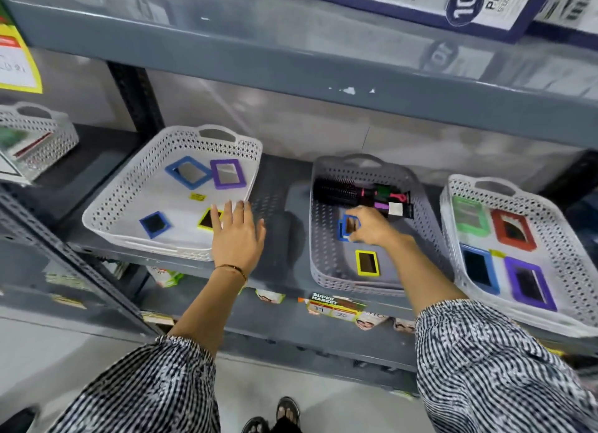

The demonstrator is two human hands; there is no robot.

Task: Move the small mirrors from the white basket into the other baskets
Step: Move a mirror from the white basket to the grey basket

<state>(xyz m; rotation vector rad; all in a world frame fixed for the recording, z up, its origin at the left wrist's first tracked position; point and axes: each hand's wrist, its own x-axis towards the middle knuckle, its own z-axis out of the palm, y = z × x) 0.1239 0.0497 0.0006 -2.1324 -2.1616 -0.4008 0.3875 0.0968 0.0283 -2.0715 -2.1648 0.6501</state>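
Observation:
The white basket (106, 206) sits at the left of the shelf and holds several small mirrors: a blue one (188, 172), a purple one (227, 174), a dark blue one (154, 224) and a yellow one (208, 219). My left hand (238, 235) hovers flat over its right front corner, fingers apart, holding nothing. My right hand (372, 227) grips a small blue-framed mirror (348, 227) inside the grey basket (323, 238), above a yellow mirror (367, 262).
Hair brushes (343, 191) lie at the back of the grey basket. A third basket (576, 238) at the right holds green, red, blue and purple mirrors. Another basket (38, 135) stands far left. An upper shelf (291, 54) overhangs.

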